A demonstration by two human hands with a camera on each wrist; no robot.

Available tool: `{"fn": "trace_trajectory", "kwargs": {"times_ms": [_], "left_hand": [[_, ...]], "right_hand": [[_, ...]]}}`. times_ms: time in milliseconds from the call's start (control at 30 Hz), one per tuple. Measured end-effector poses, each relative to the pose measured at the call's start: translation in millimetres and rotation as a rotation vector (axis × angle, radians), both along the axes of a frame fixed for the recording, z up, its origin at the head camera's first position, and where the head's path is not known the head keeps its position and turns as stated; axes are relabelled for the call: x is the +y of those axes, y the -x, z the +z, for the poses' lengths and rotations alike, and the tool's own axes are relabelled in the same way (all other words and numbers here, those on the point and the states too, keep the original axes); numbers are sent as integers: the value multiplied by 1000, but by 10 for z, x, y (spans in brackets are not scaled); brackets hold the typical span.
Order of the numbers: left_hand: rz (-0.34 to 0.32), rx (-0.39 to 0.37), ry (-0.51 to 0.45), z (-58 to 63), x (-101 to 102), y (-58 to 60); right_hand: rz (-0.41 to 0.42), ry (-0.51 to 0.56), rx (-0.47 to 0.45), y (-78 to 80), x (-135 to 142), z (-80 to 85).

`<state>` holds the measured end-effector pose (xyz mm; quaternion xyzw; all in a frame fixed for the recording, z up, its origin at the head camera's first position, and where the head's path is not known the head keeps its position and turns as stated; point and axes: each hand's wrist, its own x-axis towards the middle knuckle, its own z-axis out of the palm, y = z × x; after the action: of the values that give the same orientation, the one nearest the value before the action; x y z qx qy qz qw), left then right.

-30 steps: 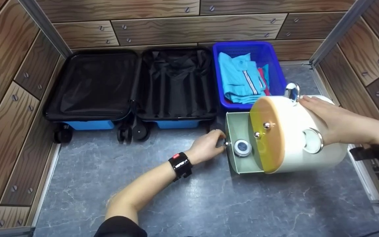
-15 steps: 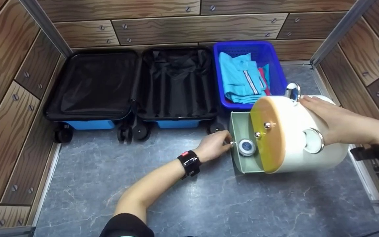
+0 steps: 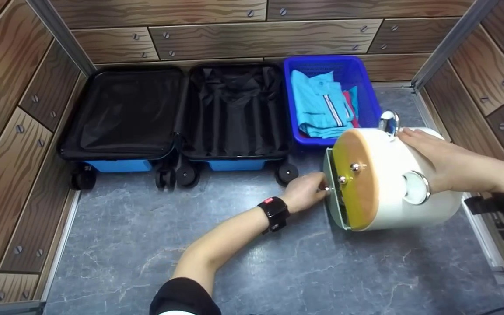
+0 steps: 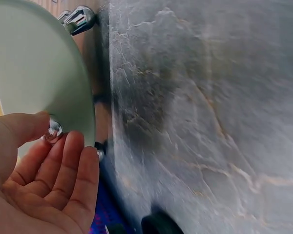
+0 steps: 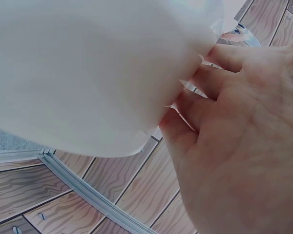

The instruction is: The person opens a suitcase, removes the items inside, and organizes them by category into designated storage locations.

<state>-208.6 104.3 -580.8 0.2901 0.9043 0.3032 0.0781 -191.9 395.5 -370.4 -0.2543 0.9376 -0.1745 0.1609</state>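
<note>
A rounded white storage box (image 3: 409, 183) with an orange and yellow front (image 3: 365, 197) stands on the floor at the right of the head view. Low on its front, a pale green drawer (image 3: 334, 205) sticks out by a narrow gap. My left hand (image 3: 305, 192) pinches the drawer's small silver knob (image 4: 53, 131) between thumb and fingers. On the box's upper side lies my right hand (image 3: 440, 157), between two chrome rings, fingers stretched over the surface. Its fingertips touch the white shell (image 5: 97, 73) in the right wrist view. The drawer's contents are mostly hidden.
A blue basket (image 3: 290, 100) with folded turquoise clothes (image 3: 322, 105) stands just behind the box. Left of it lies an open black-lined suitcase (image 3: 239, 118), wheels toward me. Wood-patterned walls (image 3: 252, 39) enclose the grey marbled floor (image 3: 252, 262).
My left hand has moved right, pushing the drawer most of the way into the box. The round white-rimmed object in the drawer has gone out of sight. My right hand stays put.
</note>
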Motion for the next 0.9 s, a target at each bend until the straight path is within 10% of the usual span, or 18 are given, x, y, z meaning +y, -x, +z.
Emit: {"fn": "trace_trajectory", "kwargs": {"times_ms": [900], "left_hand": [[-47, 3, 27, 23, 118, -17]], "right_hand": [[-19, 5, -26, -14, -2, 15]]}}
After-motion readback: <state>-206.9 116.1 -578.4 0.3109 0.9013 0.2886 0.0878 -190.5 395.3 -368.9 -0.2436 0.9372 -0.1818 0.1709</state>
